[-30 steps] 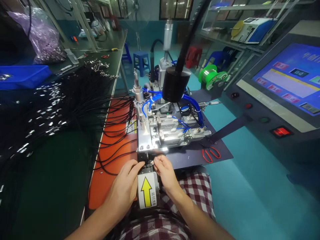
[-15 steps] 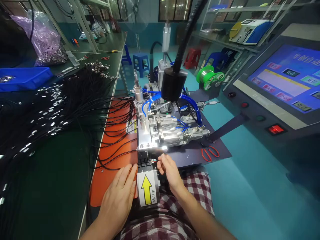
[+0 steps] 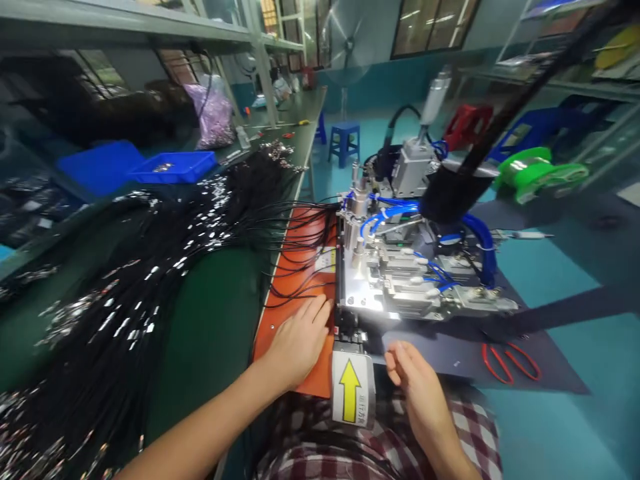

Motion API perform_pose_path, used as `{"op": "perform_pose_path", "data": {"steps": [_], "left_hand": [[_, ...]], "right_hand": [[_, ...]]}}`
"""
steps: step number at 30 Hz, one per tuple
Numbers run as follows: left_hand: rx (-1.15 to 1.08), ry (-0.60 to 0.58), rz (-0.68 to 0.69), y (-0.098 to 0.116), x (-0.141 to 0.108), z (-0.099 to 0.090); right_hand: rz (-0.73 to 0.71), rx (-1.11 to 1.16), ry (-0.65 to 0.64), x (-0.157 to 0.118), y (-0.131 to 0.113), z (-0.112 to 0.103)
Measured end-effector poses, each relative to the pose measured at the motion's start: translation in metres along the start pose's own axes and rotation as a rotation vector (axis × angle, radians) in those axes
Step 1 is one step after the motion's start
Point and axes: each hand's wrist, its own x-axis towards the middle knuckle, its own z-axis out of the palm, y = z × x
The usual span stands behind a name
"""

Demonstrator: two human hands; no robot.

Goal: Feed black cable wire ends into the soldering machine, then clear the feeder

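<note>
My left hand (image 3: 303, 340) lies over the orange board (image 3: 270, 340), fingers stretched forward beside the left edge of the metal machine (image 3: 367, 293). Its fingertips are close to the nearest black cables (image 3: 300, 293); whether they touch one I cannot tell. My right hand (image 3: 420, 383) hovers right of the machine's front end, thumb and fingers curled together, with nothing visible in them. Between the hands is a white label with a yellow arrow (image 3: 351, 390) on the machine's front. Several black cables run from the board into the machine's left side.
A large heap of black cables (image 3: 150, 267) with shiny ends covers the green table (image 3: 210, 300) at left. Behind it stand a blue tray (image 3: 175, 175) and a plastic bag (image 3: 215, 117). Red-handled scissors (image 3: 510, 363) lie at right. A black cylinder (image 3: 450, 190) hangs over the machine near a green spool (image 3: 543, 172).
The view has swung left, so the machine appears farther right. My left hand has moved forward along the board towards the cables. My right hand has drawn away from the machine's front end.
</note>
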Motion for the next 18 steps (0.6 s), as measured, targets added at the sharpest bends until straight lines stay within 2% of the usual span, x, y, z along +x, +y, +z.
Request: {"op": "perform_pose_path", "data": {"steps": [1, 3, 4, 5, 7, 8, 9, 10, 12, 16, 18], "left_hand": [[-0.013, -0.031, 0.032, -0.003, -0.008, -0.01], [-0.102, -0.264, 0.329, -0.009, -0.036, -0.022], [-0.071, -0.349, 0.476, -0.013, -0.054, -0.023], [0.005, -0.37, 0.549, -0.017, -0.072, -0.021], [0.219, -0.248, 0.489, -0.026, -0.097, -0.013], [0.28, -0.24, 0.459, -0.03, -0.103, -0.011], [0.282, -0.281, 0.488, -0.033, -0.102, -0.011], [0.224, -0.313, 0.546, -0.035, -0.096, -0.014], [0.073, -0.395, 0.506, -0.035, -0.073, -0.026], [-0.305, -0.426, 0.206, -0.03, -0.034, -0.049], [-0.497, -0.559, 0.102, -0.031, -0.03, -0.05]], "right_hand": [[0.006, -0.012, -0.003, -0.002, -0.001, -0.002], [0.025, -0.023, -0.003, -0.004, -0.005, -0.008], [0.036, -0.018, -0.001, -0.006, -0.006, -0.011], [0.045, -0.007, -0.002, -0.006, -0.007, -0.014], [0.048, 0.031, 0.001, -0.007, -0.01, -0.017], [0.044, 0.05, 0.003, -0.008, -0.012, -0.017], [0.035, 0.063, 0.009, -0.008, -0.015, -0.016], [0.026, 0.069, 0.014, -0.009, -0.017, -0.014], [0.012, 0.061, 0.013, -0.011, -0.024, -0.01], [-0.034, -0.006, -0.034, -0.016, -0.035, -0.004], [-0.063, -0.023, -0.043, -0.017, -0.039, -0.003]]}}
